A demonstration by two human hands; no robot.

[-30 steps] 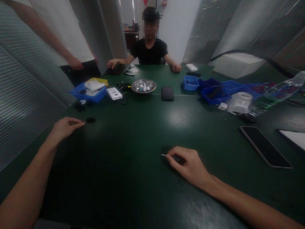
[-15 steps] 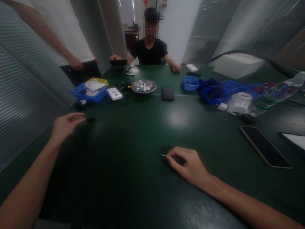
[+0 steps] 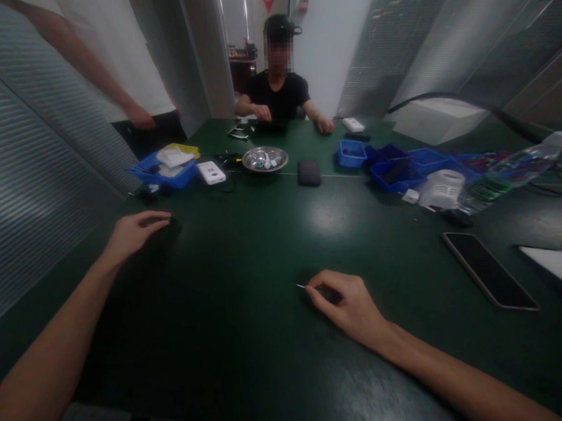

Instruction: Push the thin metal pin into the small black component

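On the left side of the green table (image 3: 236, 249), my left hand (image 3: 134, 234) is closed in a pinch. A small dark object (image 3: 173, 220) shows at its fingertips, too blurred to name. My right hand (image 3: 346, 297) rests nearer to me, right of the middle, with thumb and forefinger pressed together. Out of that pinch sticks a thin, silvery pin-like piece (image 3: 301, 286), pointing left; the rest of it is hidden by the fingers.
Beyond my left hand stand a blue basket (image 3: 187, 177) and a white device (image 3: 211, 172). A metal bowl (image 3: 279, 164) and black wallet-like square (image 3: 309, 174) lie mid-table. Blue bins (image 3: 351, 154), a bottle (image 3: 505, 172) and a phone (image 3: 488, 271) are right. Two people are nearby.
My left hand has moved a little to the right, and less of the dark object shows. My right hand stays put. The person opposite has brought a dark flat object inward onto the table.
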